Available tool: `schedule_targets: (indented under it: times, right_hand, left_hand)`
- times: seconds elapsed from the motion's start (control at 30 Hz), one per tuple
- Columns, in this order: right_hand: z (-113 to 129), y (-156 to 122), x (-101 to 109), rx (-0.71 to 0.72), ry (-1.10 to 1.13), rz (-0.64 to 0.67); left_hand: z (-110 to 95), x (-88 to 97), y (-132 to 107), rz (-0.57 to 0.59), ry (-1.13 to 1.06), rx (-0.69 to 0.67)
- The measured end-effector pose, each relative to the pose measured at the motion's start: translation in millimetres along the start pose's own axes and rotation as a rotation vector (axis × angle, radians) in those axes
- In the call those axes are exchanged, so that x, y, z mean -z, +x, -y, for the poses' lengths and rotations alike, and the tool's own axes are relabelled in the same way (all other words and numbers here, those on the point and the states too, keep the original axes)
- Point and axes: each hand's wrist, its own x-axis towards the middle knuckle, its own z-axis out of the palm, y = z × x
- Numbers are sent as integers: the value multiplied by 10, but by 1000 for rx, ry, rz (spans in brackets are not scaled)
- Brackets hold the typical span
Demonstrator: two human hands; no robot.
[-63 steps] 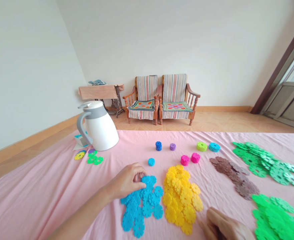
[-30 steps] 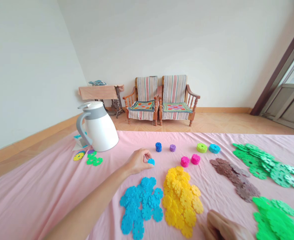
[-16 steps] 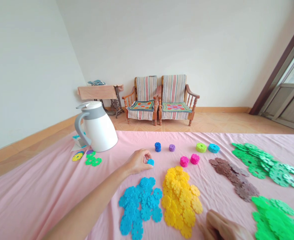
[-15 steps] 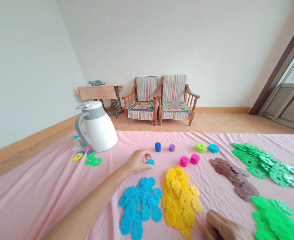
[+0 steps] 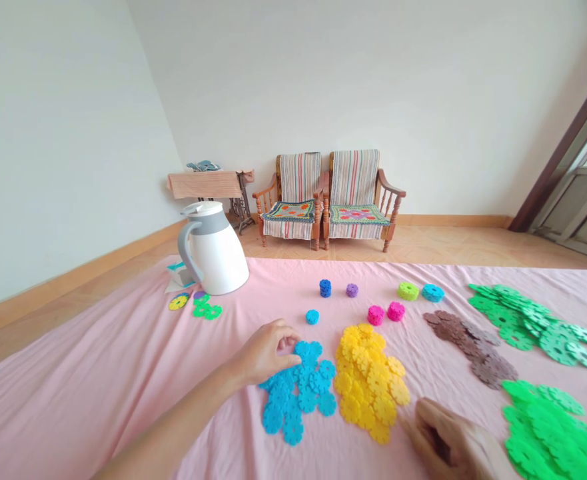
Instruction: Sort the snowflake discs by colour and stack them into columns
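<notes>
My left hand [image 5: 272,353] hovers at the upper left edge of a pile of blue notched plastic discs [image 5: 300,397], thumb and fingers apart with nothing seen between them. Whether the fingertips touch the discs is unclear. Just beyond the hand, a small stack of the same blue discs [image 5: 312,317] stands on the pink cloth. My right hand [image 5: 456,440] rests at the lower right with its fingers curled, beside a heap of yellow notched discs [image 5: 370,383]. What those fingers hold, if anything, is hidden.
Short disc stacks stand farther back: dark blue [image 5: 325,288], purple [image 5: 352,290], pink [image 5: 376,315], lime [image 5: 408,291]. Brown discs [image 5: 468,343], dark green discs [image 5: 533,323] and bright green discs [image 5: 553,427] lie right. A white jug [image 5: 218,257] stands left near loose discs [image 5: 206,307].
My left hand has let go of the small blue stack and come back toward me to the blue pile. My right hand stays curled in about the same place. The view has shifted slightly.
</notes>
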Motion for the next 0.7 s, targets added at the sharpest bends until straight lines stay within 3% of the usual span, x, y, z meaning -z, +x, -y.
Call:
schedule_targets:
  times: [0.27, 0.4, 0.47, 0.7]
  right_hand:
    - [68, 13, 68, -88, 5, 32]
    - [227, 139, 199, -82, 98, 151]
    - [376, 251, 225, -60, 151, 151]
    - [775, 737, 181, 105, 200, 120]
  left_hand:
    - [-93, -84, -71, -15, -125, -67]
    - [28, -120, -47, -255, -169, 15]
    - [108, -144, -27, -364, -198, 81]
    - [205, -119, 3, -475, -364, 154]
